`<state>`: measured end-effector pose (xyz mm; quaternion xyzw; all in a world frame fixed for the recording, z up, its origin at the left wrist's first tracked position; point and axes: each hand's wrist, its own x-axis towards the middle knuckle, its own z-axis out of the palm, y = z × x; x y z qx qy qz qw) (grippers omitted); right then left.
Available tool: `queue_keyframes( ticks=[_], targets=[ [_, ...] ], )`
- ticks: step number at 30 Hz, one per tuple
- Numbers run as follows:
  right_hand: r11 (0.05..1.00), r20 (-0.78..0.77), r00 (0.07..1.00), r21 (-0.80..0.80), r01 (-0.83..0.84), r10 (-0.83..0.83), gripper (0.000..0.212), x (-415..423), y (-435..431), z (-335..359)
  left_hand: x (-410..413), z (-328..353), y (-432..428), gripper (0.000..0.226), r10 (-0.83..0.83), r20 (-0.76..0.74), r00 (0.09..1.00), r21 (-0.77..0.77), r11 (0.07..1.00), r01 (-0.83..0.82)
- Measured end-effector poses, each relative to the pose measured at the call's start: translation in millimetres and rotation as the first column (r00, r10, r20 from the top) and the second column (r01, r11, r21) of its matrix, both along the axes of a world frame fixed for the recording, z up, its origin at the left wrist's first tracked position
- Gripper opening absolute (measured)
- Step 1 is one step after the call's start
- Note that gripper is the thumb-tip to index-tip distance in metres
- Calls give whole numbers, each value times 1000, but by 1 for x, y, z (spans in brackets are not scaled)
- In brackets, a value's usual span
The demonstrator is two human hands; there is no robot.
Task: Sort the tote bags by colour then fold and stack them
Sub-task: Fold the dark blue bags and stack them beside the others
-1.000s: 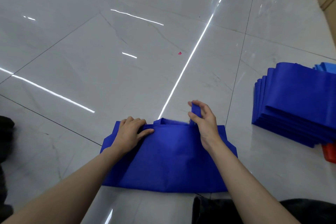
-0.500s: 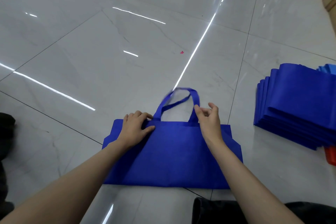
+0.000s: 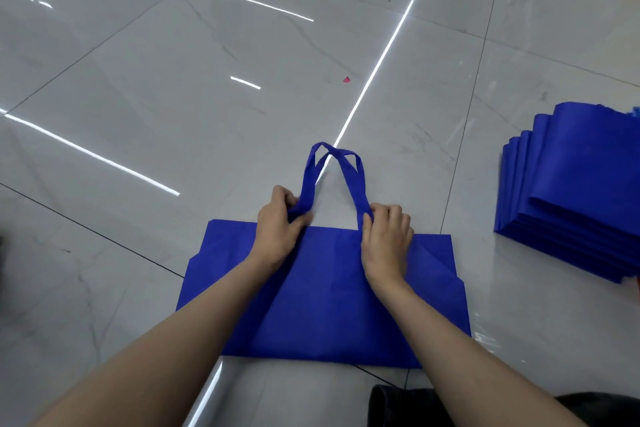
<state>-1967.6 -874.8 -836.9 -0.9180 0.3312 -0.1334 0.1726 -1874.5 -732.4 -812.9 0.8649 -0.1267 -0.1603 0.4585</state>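
Observation:
A dark blue tote bag (image 3: 329,305) lies flat on the glossy grey tile floor in front of me. Its two handle loops (image 3: 346,166) stretch away from me and cross near their tips. My left hand (image 3: 278,227) pinches the base of the left straps at the bag's top edge. My right hand (image 3: 388,236) grips the base of the right straps. Both forearms lie over the bag. A stack of folded dark blue tote bags (image 3: 575,191) sits on the floor at the right.
A small red scrap (image 3: 346,79) lies on the tiles beyond the handles. An orange edge (image 3: 637,282) and a light blue bit (image 3: 636,112) peek out by the stack. Dark clothing (image 3: 433,406) shows at the bottom right.
The handles, tucked at the bag's top a second ago, now lie stretched out away from me. Both hands moved from the bag's top edge onto the strap bases.

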Motion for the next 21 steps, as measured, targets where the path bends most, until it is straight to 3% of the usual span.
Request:
queue_keyframes(
  ticks=[3,5,7,9,11,14,16,18,19,21],
  targets=[
    [990,53,998,140,23,-31,26,2,-4,4,0,9,6,34,-36,-82,996,-160,987,22],
    [945,147,986,324,31,-82,37,6,-6,12,2,16,11,49,-85,-94,992,-202,977,64],
    [821,203,970,571,-6,-134,54,14,-7,22,6,22,13,50,-130,-83,988,-206,972,111],
    [642,199,966,765,-47,-166,69,27,-9,35,10,29,12,32,-179,-52,982,-238,958,162],
    [496,175,969,866,-67,-175,77,40,-13,49,12,36,12,26,-218,-38,975,-269,942,200],
    [375,125,977,926,-52,-171,75,56,-19,62,13,43,15,31,-207,-60,976,-284,941,182],
    [379,135,978,923,-66,-158,58,59,-24,69,14,45,17,30,-212,-63,975,-244,951,191],
    [482,240,963,863,-154,-121,31,55,-25,77,15,44,22,21,-244,27,969,-114,963,246],
    [543,305,948,813,-210,-91,19,51,-26,82,16,42,27,27,-284,124,951,-3,958,287],
    [645,401,916,694,-319,21,12,39,-26,91,17,36,40,67,-462,262,848,286,876,389]
  ],
)
